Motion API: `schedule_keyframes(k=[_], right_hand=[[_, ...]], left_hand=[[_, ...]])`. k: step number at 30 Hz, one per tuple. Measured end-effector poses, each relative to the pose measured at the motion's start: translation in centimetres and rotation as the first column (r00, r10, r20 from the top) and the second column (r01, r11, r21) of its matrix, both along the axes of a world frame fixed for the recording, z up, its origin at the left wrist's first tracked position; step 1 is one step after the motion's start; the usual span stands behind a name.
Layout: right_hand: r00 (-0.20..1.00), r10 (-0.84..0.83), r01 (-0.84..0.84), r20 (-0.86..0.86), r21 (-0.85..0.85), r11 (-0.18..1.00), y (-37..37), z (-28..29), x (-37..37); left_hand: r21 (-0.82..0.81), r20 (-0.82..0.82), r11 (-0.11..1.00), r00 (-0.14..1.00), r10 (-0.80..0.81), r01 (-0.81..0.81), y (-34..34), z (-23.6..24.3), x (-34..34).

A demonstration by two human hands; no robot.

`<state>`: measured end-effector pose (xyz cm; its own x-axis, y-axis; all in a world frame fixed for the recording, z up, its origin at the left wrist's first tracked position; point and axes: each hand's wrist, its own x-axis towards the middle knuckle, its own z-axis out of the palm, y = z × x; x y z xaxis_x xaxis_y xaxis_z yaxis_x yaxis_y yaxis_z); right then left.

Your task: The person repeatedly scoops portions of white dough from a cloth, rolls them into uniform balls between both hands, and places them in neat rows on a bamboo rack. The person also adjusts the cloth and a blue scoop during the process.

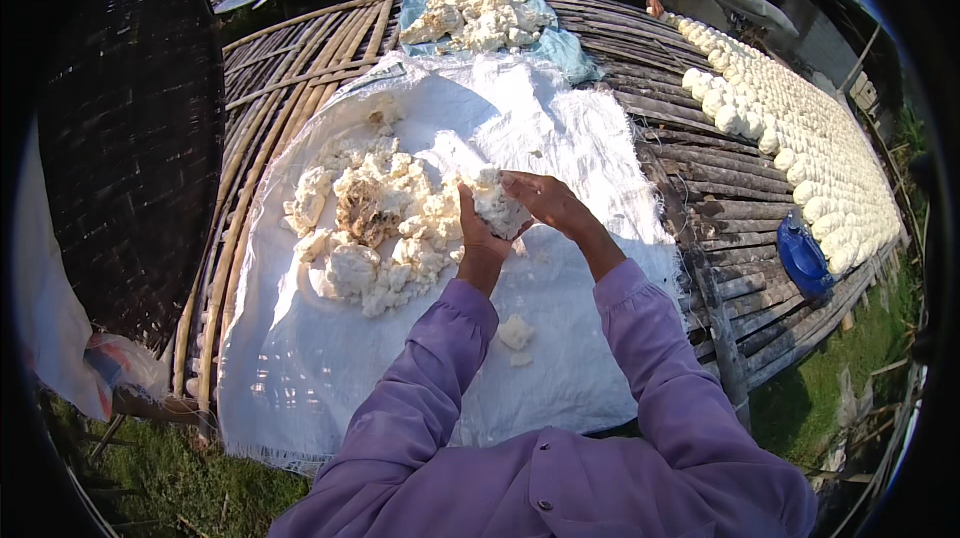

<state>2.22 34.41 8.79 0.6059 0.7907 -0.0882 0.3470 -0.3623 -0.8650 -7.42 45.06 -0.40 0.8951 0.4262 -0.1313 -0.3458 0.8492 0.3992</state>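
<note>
A white, crumbly lump (pixel 498 206) is between my two hands, above a white woven sheet (pixel 560 378). My left hand (pixel 484 238) cups it from the left and below. Curved over its right side is my right hand (pixel 548 202), fingers bent against it. Just left of my hands spreads a heap of cream-white crumbly chunks (pixel 400 248), with a brown-stained chunk (pixel 366 206) among them. A small loose piece (pixel 516 332) lies on the sheet nearer to me, between my forearms.
The sheet covers part of a bamboo-pole platform (pixel 690 173). At its far side, more chunks (pixel 478 16) lie on blue plastic. Rows of round white balls (pixel 800 128) line the right, beside a blue basin (pixel 803 258). A dark woven panel (pixel 130 138) stands left; another person's hand (pixel 655 7) touches the far row.
</note>
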Motion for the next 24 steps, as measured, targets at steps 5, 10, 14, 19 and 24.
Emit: schedule_keyframes(k=[5,10,14,19,24], right_hand=[[0.821,-0.456,0.102,0.342,0.7,0.707,0.7,4.6,-3.1],[0.941,-0.092,0.053,0.326,0.127,0.991,1.1,-1.3,-4.3],[0.776,-0.492,0.202,0.395,0.583,0.787,-2.1,-2.3,-5.7],[0.821,-0.268,0.011,0.505,0.455,0.89,-5.6,1.8,-6.6],[0.731,-0.202,-0.069,0.652,0.365,0.928,-7.0,1.7,-4.4]], left_hand=[[-0.07,0.059,0.998,0.998,0.0,0.004,-0.4,-0.7,0.4],[-0.176,0.046,0.983,0.998,-0.045,0.052,-2.9,0.7,-2.3],[-0.278,0.08,0.961,0.997,0.023,0.0,-4.7,-0.4,-3.8],[-0.086,-0.041,0.993,0.996,0.074,-0.077,-7.2,-0.6,-3.7],[0.206,0.067,0.974,0.995,0.08,-0.092,-9.5,3.3,-2.6]])
